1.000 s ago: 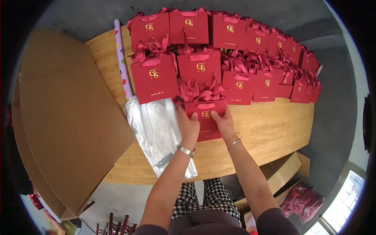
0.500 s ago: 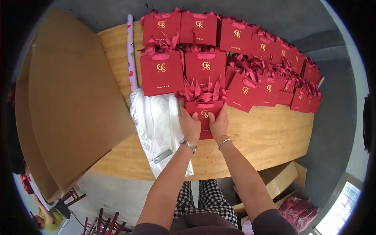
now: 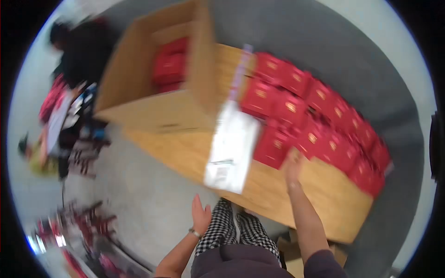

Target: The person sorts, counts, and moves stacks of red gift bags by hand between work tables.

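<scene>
My left hand (image 3: 201,217) hangs in front of the table edge, over the floor, with its fingers stretched apart and nothing in it. At the lower right corner of the front red gift bag (image 3: 272,147) is my right hand (image 3: 293,166), its fingers smeared by motion. That bag lies with other red gift bags (image 3: 291,107), ribbon-handled and gold-printed, set in rows across the table. Just left of them lies a stack of clear plastic bags (image 3: 232,150) with a label-like patch near its lower end.
A large open cardboard box (image 3: 153,113) stands on the table's left end with red bags (image 3: 170,67) inside. A patterned purple roll (image 3: 241,72) lies beside it. People (image 3: 85,51) sit at the far left near dark red stools (image 3: 85,157). Another carton (image 3: 294,262) is under the table.
The view has swung left, showing the box's inside. Both hands have come off the front bag's face; the left has dropped back past the table edge, the right is beside the bag.
</scene>
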`<state>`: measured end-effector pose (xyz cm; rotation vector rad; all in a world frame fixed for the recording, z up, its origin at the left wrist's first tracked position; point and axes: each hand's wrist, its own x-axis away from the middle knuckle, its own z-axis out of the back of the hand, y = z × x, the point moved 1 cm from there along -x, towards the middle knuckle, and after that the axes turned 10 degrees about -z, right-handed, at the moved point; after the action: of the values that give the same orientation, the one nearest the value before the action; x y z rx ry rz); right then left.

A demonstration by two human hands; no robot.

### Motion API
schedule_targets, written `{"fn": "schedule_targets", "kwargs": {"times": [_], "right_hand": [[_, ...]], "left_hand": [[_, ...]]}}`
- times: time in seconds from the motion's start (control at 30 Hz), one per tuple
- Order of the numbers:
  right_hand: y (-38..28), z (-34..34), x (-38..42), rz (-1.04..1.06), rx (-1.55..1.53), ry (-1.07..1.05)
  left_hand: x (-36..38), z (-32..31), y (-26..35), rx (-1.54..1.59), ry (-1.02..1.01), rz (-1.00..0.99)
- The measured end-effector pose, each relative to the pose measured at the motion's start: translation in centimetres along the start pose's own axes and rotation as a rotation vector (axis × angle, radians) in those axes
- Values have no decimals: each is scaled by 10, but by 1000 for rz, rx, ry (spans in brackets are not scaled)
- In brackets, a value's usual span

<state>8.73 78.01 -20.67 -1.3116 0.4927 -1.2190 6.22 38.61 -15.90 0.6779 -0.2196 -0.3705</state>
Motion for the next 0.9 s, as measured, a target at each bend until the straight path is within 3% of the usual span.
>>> {"fn": "schedule_targets", "kwargs": {"times": [0.07, 0.2, 0.3, 0.4, 0.47, 0.53, 0.6, 0.63, 0.67, 0.7, 0.87, 0.9], "right_hand": [[16, 11, 18, -8, -42, -116], [64, 37, 90, 199, 397, -163], [62, 35, 176, 117, 631, -464], [73, -1, 242, 223, 609, -539], [80, -33, 283, 114, 543, -724], [96, -73, 309, 258, 578, -774], [103, -120, 337, 484, 596, -760], [89, -136, 373, 391, 663, -768], [57, -155, 414, 314, 736, -781], [66, -179, 434, 315, 655, -867], [79, -276, 566, 537, 794, -1326], [80, -288, 596, 550, 891, -1399]], "left_hand": [[83, 33, -44, -68, 66, 230], [240, 79, -89, -156, 195, 683], [329, 87, -100, -51, 361, 994], [398, 68, -122, 198, 468, 1279], [429, 68, -126, 188, 450, 1352], [455, 82, -138, 274, 360, 1368], [494, 84, -176, 291, 431, 1358], [517, 85, -192, 308, 465, 1356], [537, 92, -208, 285, 537, 1342], [558, 100, -227, 324, 713, 1317], [619, 153, -257, 342, 1461, 1407], [624, 169, -254, 348, 1511, 1458]]}}
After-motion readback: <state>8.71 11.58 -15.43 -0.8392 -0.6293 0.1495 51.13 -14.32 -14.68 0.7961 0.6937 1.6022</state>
